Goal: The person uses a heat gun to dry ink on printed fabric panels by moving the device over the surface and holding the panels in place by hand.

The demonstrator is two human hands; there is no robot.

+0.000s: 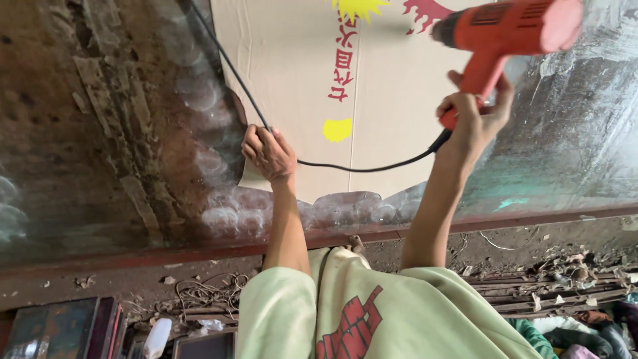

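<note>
Nearest the camera, my pale green sleeves (345,312) lead up to both hands: my left hand (269,154) is closed around the black cord (345,167) at the lower left edge of the cardboard sheet (372,100), and my right hand (473,116) is clamped on the grip of the orange heat gun (512,30), raised over the sheet's right side. Beyond them, the cardboard lies flat against a shiny, bubbled metallic surface (571,146); I judge the gun rigid and moderately heavy, best held at its pistol grip, and the cord limp and light.
</note>
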